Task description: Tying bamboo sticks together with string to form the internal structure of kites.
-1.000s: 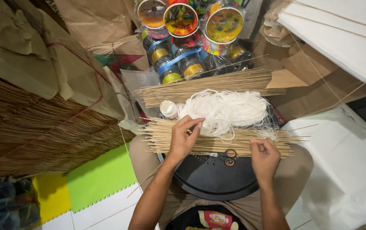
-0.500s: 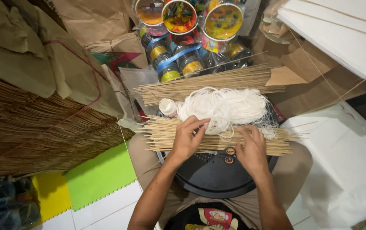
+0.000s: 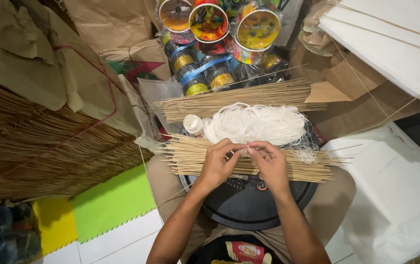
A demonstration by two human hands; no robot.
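Two bundles of thin bamboo sticks lie across the work area. The nearer bundle [image 3: 249, 161] rests on a round black tray [image 3: 249, 205] on the person's lap, and the farther bundle [image 3: 239, 100] lies behind it, with a loose heap of white string [image 3: 256, 123] between the two. A small white bottle [image 3: 193, 124] stands at the left end of the string heap, just beside the nearer sticks.

The left hand [image 3: 217, 164] and the right hand [image 3: 271, 164] meet over the middle of the nearer bundle, fingertips drawn together and pinched on something very fine at the point where they touch. It looks like a strand of the white string, though it is too thin to tell for certain.

Beyond the farther bundle stand colourful round spools [image 3: 210, 22] with bright printed faces, and below them a packed cluster of dark spools [image 3: 205, 73] bound with blue bands.

To the left a large mass of stacked brown sticks [image 3: 39, 146] fills the view, partly covered by brown paper [image 3: 29, 54]. On the right lie white paper sheets [image 3: 391, 44] with thin sticks along them, and another white sheet [image 3: 396, 195] sits near the right knee. Green and yellow foam floor tiles [image 3: 102, 205] show at lower left.
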